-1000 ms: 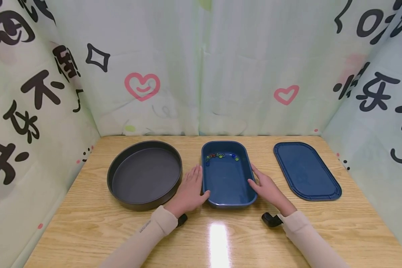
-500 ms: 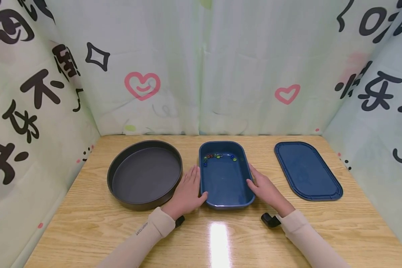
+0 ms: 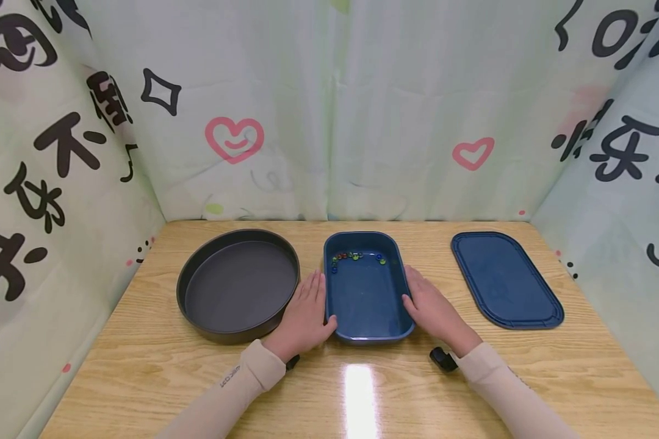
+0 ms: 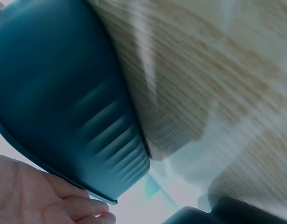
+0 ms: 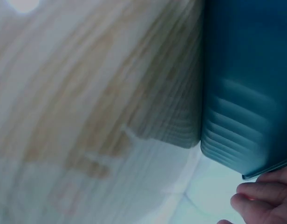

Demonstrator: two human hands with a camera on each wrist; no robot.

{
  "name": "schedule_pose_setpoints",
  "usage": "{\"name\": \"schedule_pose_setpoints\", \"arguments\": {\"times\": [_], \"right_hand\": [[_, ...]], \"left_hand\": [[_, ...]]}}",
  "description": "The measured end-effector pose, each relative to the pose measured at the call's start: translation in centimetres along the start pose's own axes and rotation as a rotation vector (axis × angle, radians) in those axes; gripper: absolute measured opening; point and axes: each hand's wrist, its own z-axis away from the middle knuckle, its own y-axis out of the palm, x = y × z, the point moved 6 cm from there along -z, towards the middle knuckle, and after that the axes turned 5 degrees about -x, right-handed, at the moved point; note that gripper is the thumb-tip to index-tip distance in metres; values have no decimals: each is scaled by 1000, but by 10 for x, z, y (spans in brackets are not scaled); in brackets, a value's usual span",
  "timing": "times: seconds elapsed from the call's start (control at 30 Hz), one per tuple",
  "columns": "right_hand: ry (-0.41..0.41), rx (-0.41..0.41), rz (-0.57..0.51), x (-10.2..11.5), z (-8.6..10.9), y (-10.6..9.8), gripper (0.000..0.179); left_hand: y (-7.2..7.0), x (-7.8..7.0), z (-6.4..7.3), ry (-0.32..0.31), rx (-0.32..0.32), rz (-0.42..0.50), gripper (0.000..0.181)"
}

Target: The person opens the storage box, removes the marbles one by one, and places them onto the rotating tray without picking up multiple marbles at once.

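Note:
A deep blue rectangular dish [image 3: 367, 305] stands on the table between my two hands, with several small glass marbles [image 3: 356, 256] lying along its far end. My left hand [image 3: 303, 316] lies along the dish's left side, fingers straight and together, thumb at the near left rim. On the opposite side, my right hand [image 3: 432, 308] rests with extended fingers against the right wall and its thumb over the rim. Both wrist views show the ribbed outer wall of the dish [image 4: 64, 93], with fingers [image 5: 264, 191] at its rim in the right one.
To the left is a round dark grey pan [image 3: 238, 289], close beside my left hand. A flat blue lid [image 3: 506, 280] lies on the wooden table [image 3: 285, 402] at the right. A printed curtain [image 3: 395, 122] hangs behind the table and along both sides.
The blue dish has shifted slightly left with the marbles in it, and both hands have moved along with it. The gap between the dish and the pan has narrowed.

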Motion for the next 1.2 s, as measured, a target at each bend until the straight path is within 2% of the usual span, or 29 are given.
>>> {"name": "schedule_pose_setpoints", "arguments": {"times": [0.2, 0.67, 0.9, 1.2], "right_hand": [[-6, 9, 53, 2, 0, 1, 61], [-10, 2, 57, 9, 2, 0, 59], [-10, 20, 58, 6, 1, 3, 60], [-8, 24, 53, 6, 1, 4, 60]], "left_hand": [[-2, 0, 2, 6, -15, -6, 79], [-4, 3, 0, -18, -23, -3, 80], [-5, 4, -5, -33, -56, -18, 76], [-5, 4, -3, -42, -71, -13, 76]]}}
